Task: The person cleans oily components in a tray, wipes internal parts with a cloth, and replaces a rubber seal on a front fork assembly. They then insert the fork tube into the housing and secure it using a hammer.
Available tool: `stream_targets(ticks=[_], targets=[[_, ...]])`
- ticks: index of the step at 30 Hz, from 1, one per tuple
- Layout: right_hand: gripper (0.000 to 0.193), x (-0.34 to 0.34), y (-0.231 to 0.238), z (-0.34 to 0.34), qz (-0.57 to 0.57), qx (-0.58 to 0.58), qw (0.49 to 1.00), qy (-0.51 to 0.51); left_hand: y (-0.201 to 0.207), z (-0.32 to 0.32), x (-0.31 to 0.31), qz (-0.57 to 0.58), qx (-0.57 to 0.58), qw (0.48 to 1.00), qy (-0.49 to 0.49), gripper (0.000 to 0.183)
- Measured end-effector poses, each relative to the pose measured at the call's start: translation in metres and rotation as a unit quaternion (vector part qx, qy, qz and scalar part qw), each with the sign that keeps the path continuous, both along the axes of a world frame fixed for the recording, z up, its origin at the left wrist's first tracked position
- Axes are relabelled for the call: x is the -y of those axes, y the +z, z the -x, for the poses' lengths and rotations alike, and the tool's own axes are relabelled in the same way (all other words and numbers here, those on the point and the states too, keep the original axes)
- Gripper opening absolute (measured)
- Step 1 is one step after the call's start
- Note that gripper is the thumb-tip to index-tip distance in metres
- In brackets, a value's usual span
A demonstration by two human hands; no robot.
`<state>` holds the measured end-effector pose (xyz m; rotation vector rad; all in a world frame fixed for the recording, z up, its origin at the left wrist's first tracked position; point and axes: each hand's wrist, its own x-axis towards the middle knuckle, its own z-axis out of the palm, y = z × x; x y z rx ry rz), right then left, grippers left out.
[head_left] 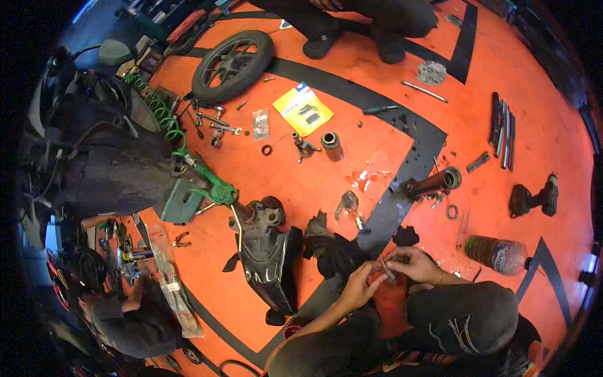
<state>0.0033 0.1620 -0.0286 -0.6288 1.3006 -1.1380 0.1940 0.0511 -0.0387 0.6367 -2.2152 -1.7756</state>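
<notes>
My left hand [358,288] and my right hand [415,264] meet in front of my knees, their fingertips pinched together. Between them is a small greyish thing [388,272], too small to make out. Just ahead and to the left lies a crumpled black rag [333,249], and a smaller black cloth [406,235] rests beyond my right hand. Left of the rag stands a black motorcycle mudguard [271,267]. A green air blow gun [218,190] on a coiled hose lies close to it.
A spoked wheel [198,78], a yellow package [289,107] and several wrenches [229,130] lie farther off. To the right are a plastic bottle [512,256], a cordless drill [534,198] and a metal tube [433,183]. Another person [135,327] works at the lower left; someone's shoes [320,45] show at the top.
</notes>
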Motion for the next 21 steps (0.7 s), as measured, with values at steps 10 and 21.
stream_targets(ticks=[10,21], targets=[[0.033,-0.001,-0.004,0.006,0.003,-0.009,1.0,0.025,-0.013,0.012,-0.008,-0.029,-0.028,0.996,0.076,0.029],[0.044,-0.012,-0.028,0.005,-0.046,0.007,0.998,0.034,-0.022,0.011,-0.012,-0.196,-0.025,0.98,0.037,0.038]])
